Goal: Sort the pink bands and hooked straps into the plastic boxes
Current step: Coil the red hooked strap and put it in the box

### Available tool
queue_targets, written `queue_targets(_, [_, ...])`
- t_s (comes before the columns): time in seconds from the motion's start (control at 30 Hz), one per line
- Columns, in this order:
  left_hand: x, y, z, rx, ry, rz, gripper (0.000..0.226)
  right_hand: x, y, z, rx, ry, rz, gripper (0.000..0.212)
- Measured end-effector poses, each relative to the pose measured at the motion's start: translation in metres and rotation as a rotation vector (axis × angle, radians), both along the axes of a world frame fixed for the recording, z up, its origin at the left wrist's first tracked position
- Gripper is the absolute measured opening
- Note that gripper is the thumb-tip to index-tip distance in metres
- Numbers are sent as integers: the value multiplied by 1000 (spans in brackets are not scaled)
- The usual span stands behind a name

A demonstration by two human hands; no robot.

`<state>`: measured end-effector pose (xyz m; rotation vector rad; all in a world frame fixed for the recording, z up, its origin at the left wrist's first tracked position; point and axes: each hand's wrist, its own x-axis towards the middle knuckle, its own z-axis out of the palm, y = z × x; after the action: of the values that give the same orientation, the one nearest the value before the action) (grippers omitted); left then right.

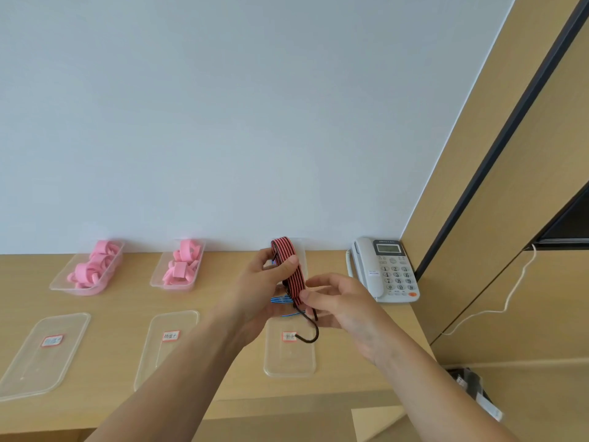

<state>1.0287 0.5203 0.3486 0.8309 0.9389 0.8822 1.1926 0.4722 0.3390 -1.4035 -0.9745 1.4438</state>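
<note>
I hold a red-and-black striped hooked strap [291,269] folded up above the desk. My left hand [264,282] grips its upper part and my right hand [334,301] pinches its lower end. A black hook [310,333] dangles below. Under my hands a blue strap [280,300] shows partly, in a clear box [304,260] that my hands mostly hide. Two clear boxes at the back hold pink bands, the far left box [59,283] and the middle box [156,280].
Three clear lids with labels lie in the front row: left lid [28,371], middle lid [165,317], right lid [290,362]. A grey desk telephone [387,269] stands at the back right by the wooden wall panel. The desk's front edge is near.
</note>
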Motion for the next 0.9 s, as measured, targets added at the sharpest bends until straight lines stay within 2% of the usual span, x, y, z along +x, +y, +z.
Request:
queue_targets(0.2, [-12, 6, -9, 24, -79, 81, 34, -5, -7, -11, -15, -17, 111, 25])
queue_targets(0.33, [-19, 3, -21, 0, -114, 79, 26, -12, -6, -14, -37, -36, 73, 21])
queue_targets(0.5, [-30, 3, -34, -28, -185, 135, 20, -20, -4, -17, 0, 51, 34, 13])
queue_targets(0.6, [-35, 6, -37, -49, -215, 146, 18, -29, 0, -21, 19, 51, 10, 17])
queue_targets(0.77, [-52, 17, -34, -110, -321, 131, 25, -40, 10, -28, 60, -163, 6, 29])
queue_targets(0.9, [-57, 19, -36, -124, -322, 81, 29, -51, 24, -32, 147, -366, -84, 31])
